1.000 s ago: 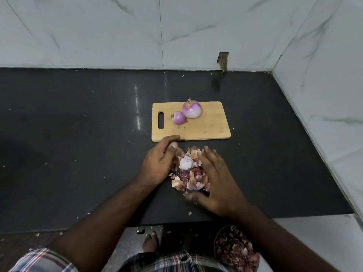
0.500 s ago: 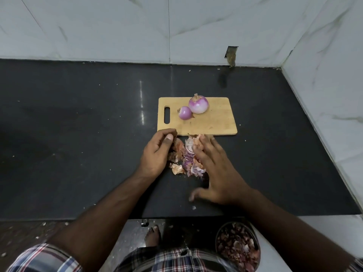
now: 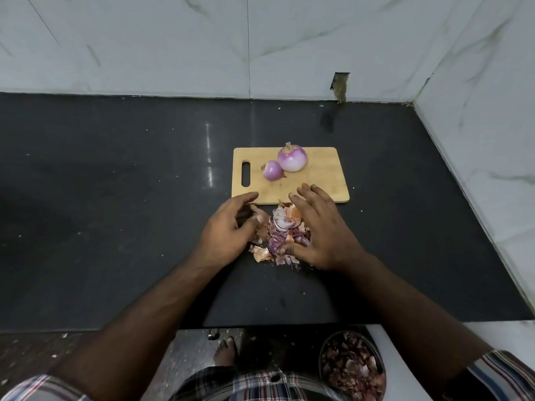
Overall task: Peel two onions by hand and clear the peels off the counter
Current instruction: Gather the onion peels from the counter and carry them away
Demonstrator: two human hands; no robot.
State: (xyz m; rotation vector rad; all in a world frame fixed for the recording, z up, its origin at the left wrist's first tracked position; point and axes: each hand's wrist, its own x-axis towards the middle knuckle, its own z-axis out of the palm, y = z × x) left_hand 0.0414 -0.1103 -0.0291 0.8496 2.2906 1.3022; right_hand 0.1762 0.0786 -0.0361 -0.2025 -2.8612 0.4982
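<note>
Two peeled purple onions lie on a wooden cutting board (image 3: 324,186): a large onion (image 3: 292,159) and a small onion (image 3: 272,170) touching it on the left. A pile of onion peels (image 3: 282,233) sits on the black counter just in front of the board. My left hand (image 3: 228,230) cups the pile from the left, fingers curled against the peels. On the pile's right side my right hand (image 3: 321,230) presses with fingers spread and nearly straight, their tips reaching the board's front edge.
The black counter (image 3: 115,212) ends in marble walls at the back and right. Below its front edge on the right stands a bin (image 3: 351,369) filled with peels. A bare foot (image 3: 225,353) shows on the floor.
Both hands have closed in on the peel pile, squeezing it narrower. The right hand moved forward, its fingertips now at the board's edge. The onions have not moved.
</note>
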